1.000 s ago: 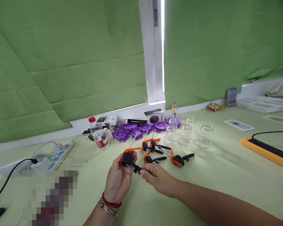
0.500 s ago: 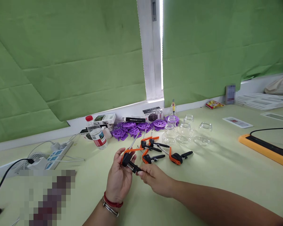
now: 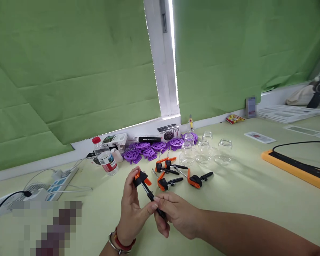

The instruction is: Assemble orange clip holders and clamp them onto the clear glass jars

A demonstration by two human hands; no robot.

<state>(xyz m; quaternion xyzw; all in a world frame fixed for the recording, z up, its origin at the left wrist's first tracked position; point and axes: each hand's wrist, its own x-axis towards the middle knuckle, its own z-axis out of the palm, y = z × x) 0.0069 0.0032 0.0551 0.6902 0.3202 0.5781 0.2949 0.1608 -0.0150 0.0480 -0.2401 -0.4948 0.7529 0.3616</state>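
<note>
Between my hands is a tool with an orange-and-black head, a metal shaft and a black handle [image 3: 150, 196]; its exact kind is unclear. My left hand [image 3: 132, 209] has its fingers behind the orange-and-black head and its thumb near the handle. Lower down, my right hand [image 3: 176, 213] grips the black handle end between thumb and fingers. Just beyond them lie several similar orange-and-black tools, the nearest [image 3: 164, 184] to the right of the held head and another [image 3: 198, 180] farther right.
Behind the tools are purple slotted discs [image 3: 132, 155], clear glass jars [image 3: 203, 153] and small boxes [image 3: 117, 139]. A red-capped bottle [image 3: 106, 160] stands at left, near a power strip [image 3: 60, 185] with cables. An orange-edged device [image 3: 296, 167] lies at right.
The held tool has turned so that its head points up and left, its orange arm swinging down toward the right. My left thumb has come over to the handle. The view has shifted slightly right.
</note>
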